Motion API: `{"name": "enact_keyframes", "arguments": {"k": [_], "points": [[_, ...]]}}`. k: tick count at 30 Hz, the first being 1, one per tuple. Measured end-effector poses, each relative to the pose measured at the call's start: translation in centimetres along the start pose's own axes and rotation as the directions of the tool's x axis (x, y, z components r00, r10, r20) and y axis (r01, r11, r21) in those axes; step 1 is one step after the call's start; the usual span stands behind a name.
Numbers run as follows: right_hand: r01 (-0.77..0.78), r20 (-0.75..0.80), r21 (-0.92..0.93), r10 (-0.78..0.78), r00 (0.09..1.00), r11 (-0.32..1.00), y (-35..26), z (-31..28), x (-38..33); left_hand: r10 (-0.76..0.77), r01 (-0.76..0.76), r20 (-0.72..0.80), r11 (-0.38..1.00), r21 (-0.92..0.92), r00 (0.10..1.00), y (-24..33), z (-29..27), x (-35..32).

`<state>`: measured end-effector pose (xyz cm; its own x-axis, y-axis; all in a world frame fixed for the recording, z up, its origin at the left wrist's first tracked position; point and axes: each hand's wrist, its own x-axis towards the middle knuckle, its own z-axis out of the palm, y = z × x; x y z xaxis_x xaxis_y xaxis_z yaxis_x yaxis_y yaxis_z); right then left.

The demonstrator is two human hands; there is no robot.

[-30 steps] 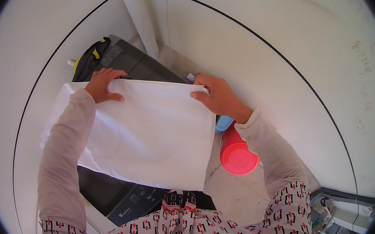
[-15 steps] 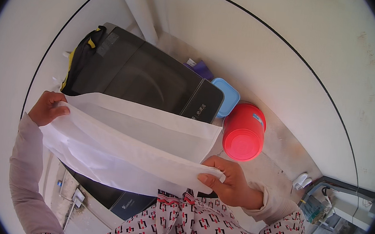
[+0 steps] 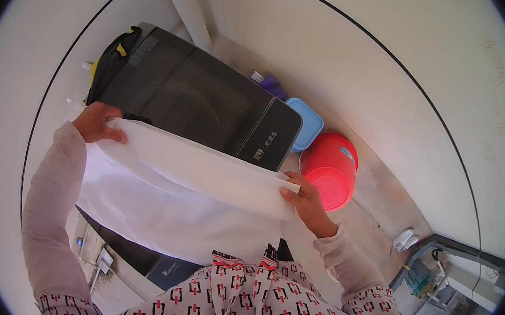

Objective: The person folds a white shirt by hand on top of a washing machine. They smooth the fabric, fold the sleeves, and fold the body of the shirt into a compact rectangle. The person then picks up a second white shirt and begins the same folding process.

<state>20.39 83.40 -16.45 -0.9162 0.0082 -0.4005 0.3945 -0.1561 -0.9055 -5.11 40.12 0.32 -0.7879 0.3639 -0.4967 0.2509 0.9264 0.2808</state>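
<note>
A white cloth (image 3: 187, 194) with a folded band along its far edge is stretched between my two hands. At its far left corner, my left hand (image 3: 100, 123) pinches the edge, thumb on top. My right hand (image 3: 309, 204) grips the far right corner, also with the thumb on top. The cloth covers the near part of a dark top-loading washing machine (image 3: 195, 87) and hangs down toward my patterned shirt (image 3: 237, 306). I cannot tell whether it rests on the machine. The fingers beneath the cloth are hidden.
Right of the machine, a red bucket (image 3: 330, 169) lies tipped beside a light blue basin (image 3: 306, 126). A purple item (image 3: 272, 86) sits behind them. A black and yellow bag (image 3: 111, 63) hangs at the machine's far left. White shoes (image 3: 405, 240) stand by the right wall.
Both hands have moved away from me, the left one also slightly right. The cloth's near edge has come up to its far edge, closing the gap between the layers.
</note>
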Motion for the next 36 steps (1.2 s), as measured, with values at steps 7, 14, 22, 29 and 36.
{"name": "enact_keyframes", "arguments": {"k": [7, 14, 22, 29, 36], "points": [[-0.064, 0.152, -0.456, 0.149, 0.977, 0.888, -4.9, -0.3, 0.2, 0.038, -0.038, 0.005, 0.996, -0.087, 0.999, -2.0, 0.2, -0.1], [0.114, -0.039, -0.456, -0.148, 0.988, 0.883, -0.1, 0.3, -5.3, 0.141, -0.143, 0.051, 0.989, 0.035, 0.989, -0.4, 1.9, -0.9], [-0.084, -0.185, 0.151, 0.112, 0.976, 0.985, 3.0, 3.7, -7.4, 0.124, -0.138, 0.118, 0.983, 0.12, 0.985, -1.3, 3.2, -0.5], [-0.322, 0.051, 0.429, 0.333, 0.941, 0.844, 5.2, 2.6, -3.2, 0.16, -0.17, 0.084, 0.977, 0.128, 0.984, -2.1, 4.0, 0.1], [-0.213, -0.092, 0.335, 0.257, 0.962, 0.918, 4.7, 3.4, -2.7, 0.091, -0.103, 0.087, 0.986, 0.135, 0.992, -1.7, 4.0, -0.7]]}}
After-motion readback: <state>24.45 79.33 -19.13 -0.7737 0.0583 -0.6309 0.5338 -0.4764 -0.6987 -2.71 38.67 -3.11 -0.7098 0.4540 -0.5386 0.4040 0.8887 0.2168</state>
